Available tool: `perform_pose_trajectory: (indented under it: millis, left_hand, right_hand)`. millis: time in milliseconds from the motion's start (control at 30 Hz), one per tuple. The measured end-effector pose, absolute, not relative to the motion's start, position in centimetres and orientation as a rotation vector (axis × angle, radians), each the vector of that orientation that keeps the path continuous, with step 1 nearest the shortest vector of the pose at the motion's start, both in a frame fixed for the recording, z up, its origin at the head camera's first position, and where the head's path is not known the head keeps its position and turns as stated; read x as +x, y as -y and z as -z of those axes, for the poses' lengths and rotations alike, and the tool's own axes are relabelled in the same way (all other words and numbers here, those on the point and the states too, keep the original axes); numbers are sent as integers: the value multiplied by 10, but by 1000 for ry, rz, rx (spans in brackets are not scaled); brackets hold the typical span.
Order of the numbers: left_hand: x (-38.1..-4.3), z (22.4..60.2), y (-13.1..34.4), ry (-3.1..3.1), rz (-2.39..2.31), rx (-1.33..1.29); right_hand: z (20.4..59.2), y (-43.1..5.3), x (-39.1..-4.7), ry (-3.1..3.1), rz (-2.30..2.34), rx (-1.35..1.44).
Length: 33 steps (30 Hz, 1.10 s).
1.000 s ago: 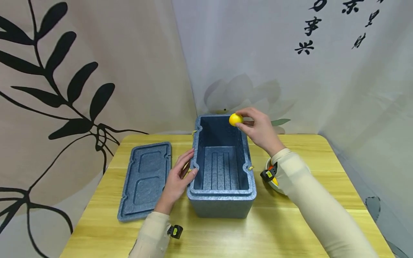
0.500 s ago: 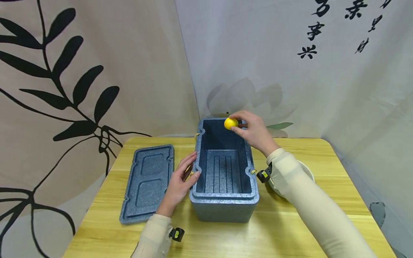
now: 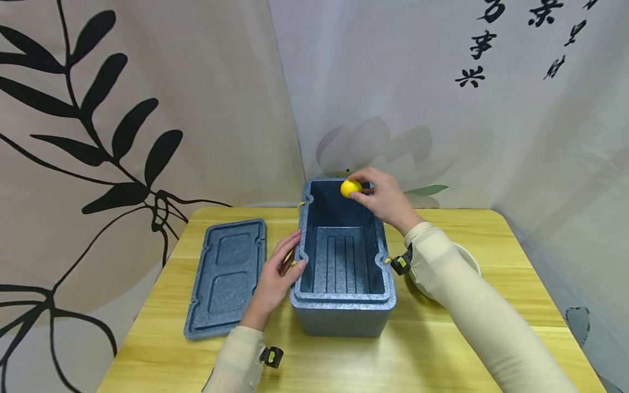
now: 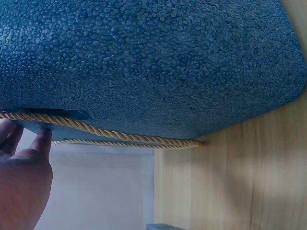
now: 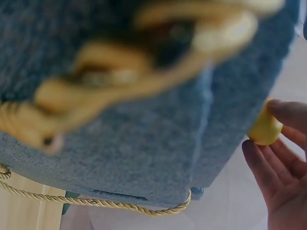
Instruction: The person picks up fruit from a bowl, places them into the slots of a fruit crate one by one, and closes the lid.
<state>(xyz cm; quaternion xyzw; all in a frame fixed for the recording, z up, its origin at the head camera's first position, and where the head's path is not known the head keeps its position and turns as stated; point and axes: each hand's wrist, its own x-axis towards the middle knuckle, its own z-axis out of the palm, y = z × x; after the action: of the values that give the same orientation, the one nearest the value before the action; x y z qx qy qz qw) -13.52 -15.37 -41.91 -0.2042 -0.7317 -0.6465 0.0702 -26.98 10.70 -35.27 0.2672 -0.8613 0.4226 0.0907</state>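
A blue-grey foam box [image 3: 342, 322] stands uncovered on the table, its inner floor bare. My right hand [image 3: 385, 199] pinches a small, round yellow fruit [image 3: 351, 188] between thumb and fingertips, over the far end of the box's opening. In the right wrist view the same yellow fruit [image 5: 266, 127] shows beside the box wall. My left hand [image 3: 276, 278] rests against the box's left side, thumb at the rim, fingers fairly straight along the outside. In the left wrist view that hand [image 4: 24, 177] touches the wall near a twisted gold rope [image 4: 120, 135].
The matching foam lid [image 3: 226, 278] lies flat on the wooden table [image 3: 339, 368], left of the box. A pale bowl [image 3: 469, 257] sits to the right, mostly hidden under my right sleeve. A printed cloth backdrop [image 3: 236, 109] hangs behind the table.
My right hand has moved slightly left with the yellow fruit, farther over the box's opening. The bowl's colourful contents, seen earlier, are hidden by the sleeve now. My left hand stays at the box.
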Motion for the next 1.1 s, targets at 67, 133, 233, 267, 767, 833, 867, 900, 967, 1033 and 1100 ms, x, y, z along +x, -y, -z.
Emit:
perform_pose_trajectory:
  millis: [67,133,233,267,767,833,867,900,967,1033,1100]
  left_hand:
    - [-135,419,154,2207,1944,-613]
    - [-135,419,154,2209,1949,-611]
    - [-134,421,155,2199,1961,-613]
    - [-134,421,155,2198,1960,-614]
    - [-136,420,154,2196,1966,-622]
    - [-136,419,154,2196,1963,-628]
    - [-136,419,154,2197,1961,-629]
    - [-136,419,154,2197,1959,-630]
    - [-136,420,154,2195,1957,-632]
    - [-136,420,154,2197,1952,-629]
    - [-136,421,154,2195,1962,-630]
  right_hand:
    - [352,-107,-270,2565,-1255,795]
    - [352,-106,-270,2576,-1257,801]
    - [354,-105,-271,2610,-1221,850]
    - [355,-105,-272,2622,-1205,869]
    - [355,-117,-267,2641,-1106,824]
    - [355,-120,-266,2647,-1108,815]
    - [355,-122,-266,2650,-1111,807]
    - [355,-123,-265,2653,-1118,800]
    - [355,-128,-263,2655,-1145,779]
    - [355,-133,-262,2651,-1164,756]
    - [355,-139,-259,2640,-1182,735]
